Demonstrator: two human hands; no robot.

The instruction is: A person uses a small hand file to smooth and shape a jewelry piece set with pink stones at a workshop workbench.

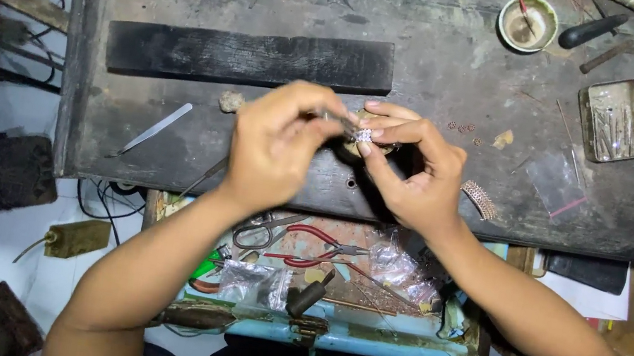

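Over the dark workbench point(449, 80), the right hand point(414, 172) pinches a small sparkling jewel piece point(363, 136) at its fingertips — steadied, it seems, for the thin metal tool point(334, 119) that the left hand point(275, 147) grips against it — pliers point(315, 249) lie below in the drawer.

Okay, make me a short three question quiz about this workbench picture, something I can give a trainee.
1. True or false: the right hand pinches a small sparkling silver jewellery piece at its fingertips.
2. Which lies on the dark worn workbench to the left of the left hand? A) flat metal tweezers B) a hammer C) a paintbrush
3. Fill in: the pliers in the open drawer below the hands have ____ handles.

Key: 1 true; 2 A; 3 red.
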